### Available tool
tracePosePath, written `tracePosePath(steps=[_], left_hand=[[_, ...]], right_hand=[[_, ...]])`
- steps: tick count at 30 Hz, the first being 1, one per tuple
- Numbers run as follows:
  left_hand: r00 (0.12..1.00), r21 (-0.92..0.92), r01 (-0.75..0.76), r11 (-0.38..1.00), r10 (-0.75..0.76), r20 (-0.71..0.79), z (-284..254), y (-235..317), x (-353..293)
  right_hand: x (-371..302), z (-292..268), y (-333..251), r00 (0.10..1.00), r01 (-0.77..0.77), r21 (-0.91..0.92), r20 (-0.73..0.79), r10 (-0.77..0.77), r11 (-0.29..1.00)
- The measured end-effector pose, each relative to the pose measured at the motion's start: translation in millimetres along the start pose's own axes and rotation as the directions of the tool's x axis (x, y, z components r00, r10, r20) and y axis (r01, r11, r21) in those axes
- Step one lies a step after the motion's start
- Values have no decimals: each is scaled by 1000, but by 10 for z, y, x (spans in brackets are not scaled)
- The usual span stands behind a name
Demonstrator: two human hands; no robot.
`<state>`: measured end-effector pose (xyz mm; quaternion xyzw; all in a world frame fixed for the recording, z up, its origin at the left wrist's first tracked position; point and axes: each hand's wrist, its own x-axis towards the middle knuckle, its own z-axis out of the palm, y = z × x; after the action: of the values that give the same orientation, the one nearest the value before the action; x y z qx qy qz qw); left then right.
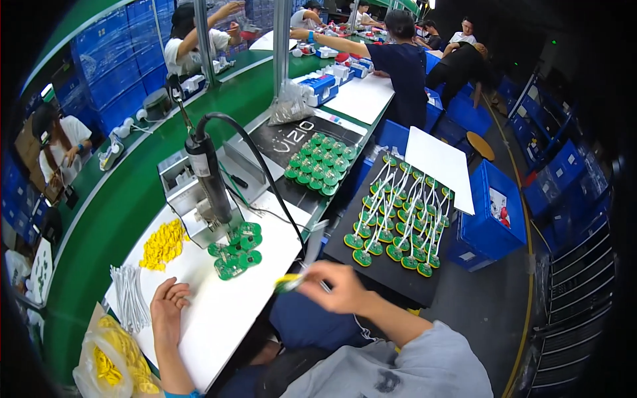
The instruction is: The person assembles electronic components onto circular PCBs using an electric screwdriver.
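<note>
Your right hand [335, 286] grips a small green-and-yellow piece [289, 283], blurred, at the white worktop's [229, 312] right edge; your left hand [171, 305] lies loosely open. You have one piece gripped, one yellow heap [163, 245] and one white wire bundle [129, 300], their contents too crowded to count.

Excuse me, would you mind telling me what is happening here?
A person's right hand holds a green-and-yellow piece near the edge of the white table. The left hand, loosely curled and empty, is beside the white wires. Green circuit boards and yellow pieces lie on the table; wired boards lie on a black surface to the right.
</note>
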<state>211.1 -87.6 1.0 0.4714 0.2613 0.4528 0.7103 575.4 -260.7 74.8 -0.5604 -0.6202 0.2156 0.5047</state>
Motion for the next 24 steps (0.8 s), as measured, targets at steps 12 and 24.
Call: tracePosePath(steps=[12, 24], left_hand=[[1000, 192, -11, 981, 9, 9, 353, 41, -273], [980, 626, 184, 758, -189, -59, -560, 710, -479]], right_hand=[[-1293, -1754, 913, 629, -771, -80, -251, 735, 632], [-201, 469, -219, 840, -465, -384, 93, 535, 798]])
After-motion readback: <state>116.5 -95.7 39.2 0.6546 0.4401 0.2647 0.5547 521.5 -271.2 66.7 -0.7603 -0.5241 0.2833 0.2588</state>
